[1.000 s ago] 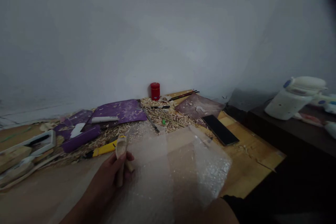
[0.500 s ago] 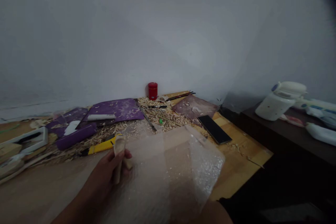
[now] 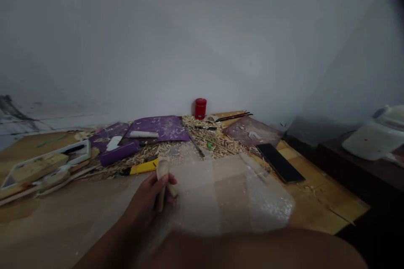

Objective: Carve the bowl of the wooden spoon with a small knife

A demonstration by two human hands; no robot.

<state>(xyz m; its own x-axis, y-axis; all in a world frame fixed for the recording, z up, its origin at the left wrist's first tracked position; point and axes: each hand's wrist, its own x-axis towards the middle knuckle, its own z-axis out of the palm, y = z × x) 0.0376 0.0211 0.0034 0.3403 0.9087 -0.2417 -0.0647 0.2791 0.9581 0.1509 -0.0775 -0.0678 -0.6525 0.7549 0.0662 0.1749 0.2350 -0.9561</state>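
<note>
My left hand (image 3: 148, 191) is closed around a pale carved wooden piece (image 3: 163, 169) that looks like a small spoon. Its wider end points up above my thumb. A blunt wooden end (image 3: 172, 190) sticks out to the right of the fingers; whether it is a separate piece I cannot tell. Under the hand lies a clear plastic sheet (image 3: 197, 197). Just behind it is a yellow utility knife (image 3: 143, 167). A large blurred bare arm crosses the bottom edge, apparently my right one; its hand cannot be made out.
Wood shavings (image 3: 217, 141) cover the back, around a red canister (image 3: 200, 108). Purple sheets (image 3: 160, 128) and a purple roll (image 3: 119, 153) lie left, near a white tray (image 3: 87, 151) with wooden pieces. A phone (image 3: 280, 163) lies right; a white bottle (image 3: 369, 141) stands beyond.
The view has turned left, so everything sits further right. A blurred arm now fills the bottom edge, where only a small part showed before. My left hand keeps its grip.
</note>
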